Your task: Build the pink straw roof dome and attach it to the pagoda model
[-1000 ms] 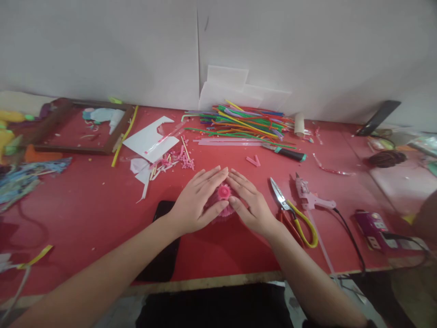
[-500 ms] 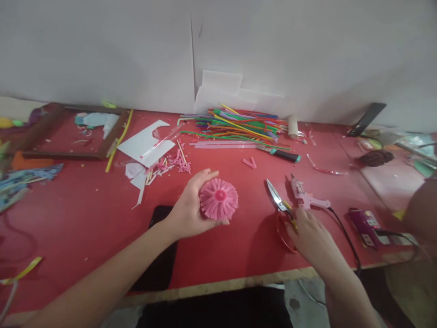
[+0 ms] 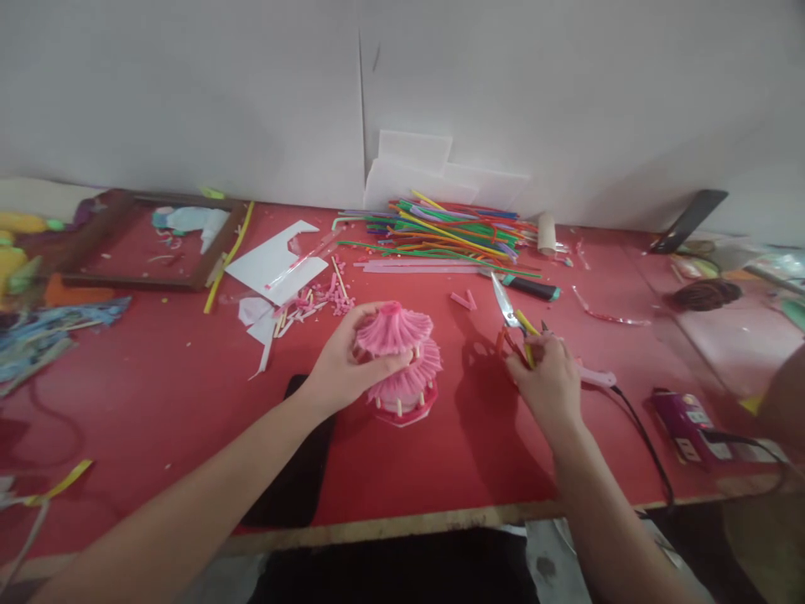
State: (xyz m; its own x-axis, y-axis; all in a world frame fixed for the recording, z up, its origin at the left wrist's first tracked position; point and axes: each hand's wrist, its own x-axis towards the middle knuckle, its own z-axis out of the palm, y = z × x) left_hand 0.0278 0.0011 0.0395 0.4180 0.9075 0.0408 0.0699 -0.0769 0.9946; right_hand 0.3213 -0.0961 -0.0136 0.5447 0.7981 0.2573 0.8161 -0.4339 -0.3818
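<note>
My left hand [image 3: 352, 361] is closed around a pink two-tiered model [image 3: 402, 382] shaped like a small pagoda, its pleated roofs over short pale posts and a dark pink base. The model is tilted, so its side shows. Over to the right, my right hand [image 3: 548, 377] grips a pair of scissors [image 3: 505, 304] by the red and yellow handles, blades pointing up and away from me. Partly hidden behind that hand lies a pink glue gun [image 3: 597, 377] with a black cord.
A black phone [image 3: 293, 470] lies under my left forearm. Colourful pipe cleaners [image 3: 453, 231], a utility knife [image 3: 534, 288] and a cardboard tube [image 3: 546, 233] lie at the back. Pink scraps [image 3: 320, 298] and white card [image 3: 277, 267] are at left; a purple power strip [image 3: 682, 424] is at right.
The pink model has tipped from its top facing me to its side showing. My right hand has raised the scissors off the table and moved them slightly away from me.
</note>
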